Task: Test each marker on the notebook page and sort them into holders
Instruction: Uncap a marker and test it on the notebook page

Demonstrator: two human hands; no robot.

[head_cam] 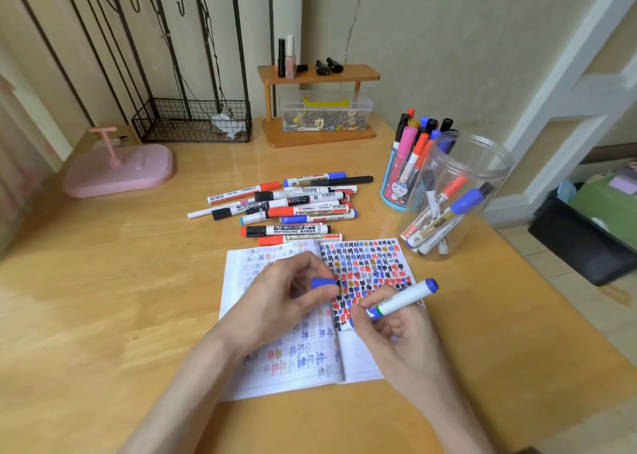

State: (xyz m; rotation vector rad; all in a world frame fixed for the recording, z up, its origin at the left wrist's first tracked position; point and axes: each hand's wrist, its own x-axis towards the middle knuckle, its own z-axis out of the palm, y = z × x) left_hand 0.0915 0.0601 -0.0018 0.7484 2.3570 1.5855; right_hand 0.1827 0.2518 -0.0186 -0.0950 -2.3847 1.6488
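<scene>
Two hands work over the open notebook (241,281) on the tabletop (103,298). The right hand (393,336) grips a blue whiteboard marker (403,298), tip down on the scribbled right page (372,264). The left hand (289,298) pinches a blue cap (324,283). Loose markers (296,208) lie at twelve o'clock from the notebook; a clear jar (475,164) and a cartoon-printed cup (400,184), both holding markers, stand at two o'clock.
</scene>
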